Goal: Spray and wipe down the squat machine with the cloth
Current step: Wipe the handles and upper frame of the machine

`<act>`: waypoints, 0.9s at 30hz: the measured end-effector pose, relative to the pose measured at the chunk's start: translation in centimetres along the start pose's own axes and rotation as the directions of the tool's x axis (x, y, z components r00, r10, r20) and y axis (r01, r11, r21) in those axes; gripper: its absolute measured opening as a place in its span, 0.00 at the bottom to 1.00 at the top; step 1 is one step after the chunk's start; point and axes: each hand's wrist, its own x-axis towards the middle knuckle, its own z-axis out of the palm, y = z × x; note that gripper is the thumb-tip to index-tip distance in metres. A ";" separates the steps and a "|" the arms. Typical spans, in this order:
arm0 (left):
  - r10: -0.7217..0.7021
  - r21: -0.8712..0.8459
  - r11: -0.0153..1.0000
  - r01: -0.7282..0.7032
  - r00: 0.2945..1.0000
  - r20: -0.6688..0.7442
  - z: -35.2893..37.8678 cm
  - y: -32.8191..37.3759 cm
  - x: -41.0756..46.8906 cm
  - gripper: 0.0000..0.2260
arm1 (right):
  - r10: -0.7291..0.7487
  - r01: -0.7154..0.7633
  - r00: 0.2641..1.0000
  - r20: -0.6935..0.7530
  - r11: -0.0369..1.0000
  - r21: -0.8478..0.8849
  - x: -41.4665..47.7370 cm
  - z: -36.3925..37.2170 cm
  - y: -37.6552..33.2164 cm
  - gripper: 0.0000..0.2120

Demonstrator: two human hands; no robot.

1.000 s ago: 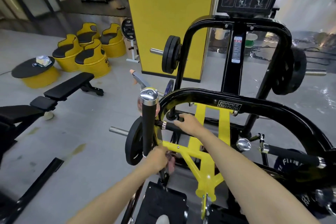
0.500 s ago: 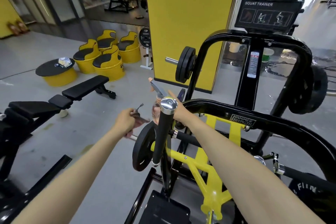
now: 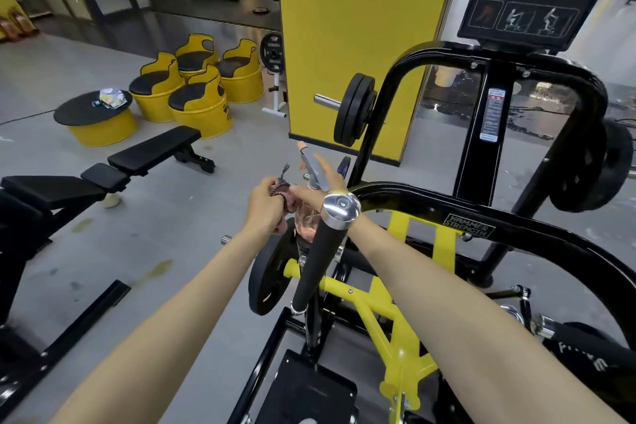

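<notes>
Both bare arms stretched out over the black-and-yellow steel squat machine [image 3: 447, 208] as I watched through the head camera. The left grip [image 3: 265, 208] was curled round a bunched maroon cloth with black-and-white woven trim [image 3: 283, 198]. It held the cloth at nine o'clock of the clear, pink-tinted plastic spray bottle [image 3: 306, 222], close enough that I could not tell whether the two touched.

The right grip [image 3: 328, 180] was wrapped about the bottle's neck. One finger [image 3: 321, 163] lay straight along the grey trigger head with an orange nozzle [image 3: 307, 158], which pointed toward eleven o'clock. The bottle stood upright at eleven o'clock of the machine's black foam handle with a polished chrome end cap [image 3: 340, 212]. That cap hid part of the right hand. I could not tell what the bottle's base rested on, since the handle and a black weight plate [image 3: 272, 282] covered it.

At five o'clock of the handle ran the machine's yellow lever frame [image 3: 378, 303]. At one o'clock of the hands, two more black plates [image 3: 358, 110] hung on a chrome peg. Farther toward two o'clock stood a black placard reading "SQUAT TRAINER" [image 3: 523, 14].

On the grey floor [image 3: 172, 234] at nine o'clock lay a black padded bench [image 3: 151, 151]. Beyond it, at ten o'clock, four yellow barrel seats [image 3: 199, 103] clustered beside a round, black-topped yellow worktop [image 3: 75, 110].
</notes>
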 end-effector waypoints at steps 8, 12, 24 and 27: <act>0.127 0.263 0.953 -0.153 0.985 0.113 1.2 -1.2 0.3 0.13 | 0.020 -0.018 0.999 -0.024 0.994 0.111 -1.3 -0.1 -1.5 0.22; 0.065 0.237 0.967 -0.097 0.988 0.139 0.6 -1.3 -0.7 0.11 | 0.067 -0.055 0.993 -0.093 0.990 0.127 -0.3 -0.7 1.7 0.17; -0.137 0.098 0.986 0.131 0.989 0.060 -1.1 -3.8 -2.6 0.09 | 0.420 -0.332 0.866 0.272 0.889 -0.315 -5.2 -2.3 5.9 0.08; -0.112 0.110 0.988 0.105 0.992 0.054 -1.1 -3.5 -3.6 0.10 | 0.390 -0.305 0.866 0.314 0.908 -0.287 -7.9 -2.4 3.4 0.10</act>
